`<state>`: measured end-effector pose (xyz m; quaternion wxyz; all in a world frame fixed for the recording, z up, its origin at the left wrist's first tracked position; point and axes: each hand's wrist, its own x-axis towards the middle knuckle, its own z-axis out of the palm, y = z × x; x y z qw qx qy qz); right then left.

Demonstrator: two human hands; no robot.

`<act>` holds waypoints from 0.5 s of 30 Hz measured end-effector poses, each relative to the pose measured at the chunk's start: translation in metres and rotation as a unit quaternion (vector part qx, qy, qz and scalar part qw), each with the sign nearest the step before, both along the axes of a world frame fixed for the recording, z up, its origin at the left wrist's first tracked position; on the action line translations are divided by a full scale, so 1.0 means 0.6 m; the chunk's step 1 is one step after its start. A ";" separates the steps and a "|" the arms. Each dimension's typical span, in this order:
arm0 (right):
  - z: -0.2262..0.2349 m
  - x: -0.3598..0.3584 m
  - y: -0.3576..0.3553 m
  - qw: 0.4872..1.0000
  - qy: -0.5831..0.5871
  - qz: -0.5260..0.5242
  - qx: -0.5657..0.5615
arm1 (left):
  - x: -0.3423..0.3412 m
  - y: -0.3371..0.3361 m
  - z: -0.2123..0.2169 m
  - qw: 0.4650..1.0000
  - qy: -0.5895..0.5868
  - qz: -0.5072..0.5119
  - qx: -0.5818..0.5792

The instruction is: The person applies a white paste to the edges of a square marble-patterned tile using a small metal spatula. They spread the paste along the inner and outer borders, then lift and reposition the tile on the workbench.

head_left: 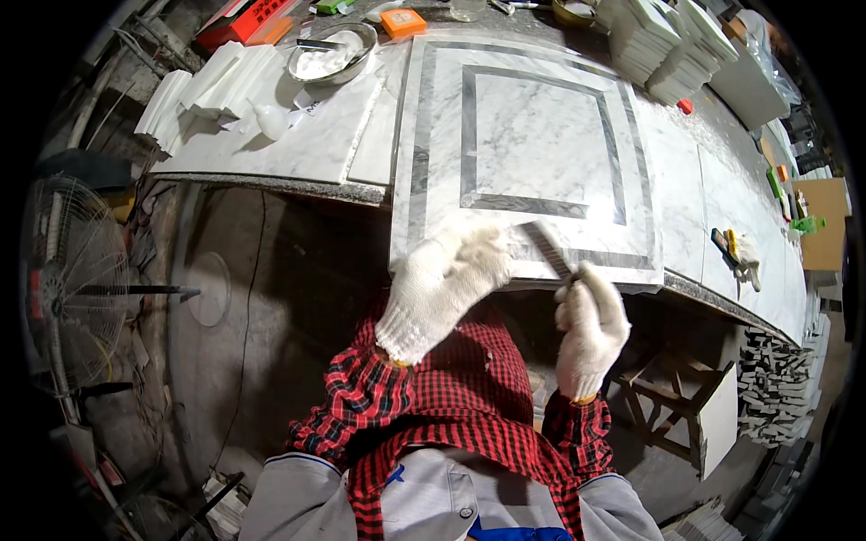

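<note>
The panel (541, 131), white with grey bands, lies in the upper middle of the frame. At its near edge, right of centre, the right hand (592, 326) grips a narrow dark tool (546, 248), tip pointing to the upper left. The left hand (442, 288), at centre, has its fingers bent near the same edge; I cannot tell if it holds something or touches the panel. The tool is blurred, so its kind is uncertain. In my judgement, if it slips in the soft glove, its end could scratch the polished face or knock the left fingers. The panel also seems to reach past the table (298, 160), so hard pressing there could chip or tilt it.
</note>
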<state>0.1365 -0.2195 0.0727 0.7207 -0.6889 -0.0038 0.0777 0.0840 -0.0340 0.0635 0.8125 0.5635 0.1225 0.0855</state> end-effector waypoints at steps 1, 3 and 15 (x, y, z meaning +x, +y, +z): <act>0.003 -0.008 0.005 0.999 0.007 0.041 0.001 | -0.009 -0.008 0.011 0.999 0.045 0.011 0.016; -0.016 -0.020 0.011 0.980 -0.086 0.150 -0.097 | -0.014 -0.013 0.018 0.989 0.130 -0.002 0.066; 0.005 0.033 0.030 0.890 -0.199 0.318 -0.258 | -0.033 -0.007 0.005 0.963 0.155 -0.051 0.216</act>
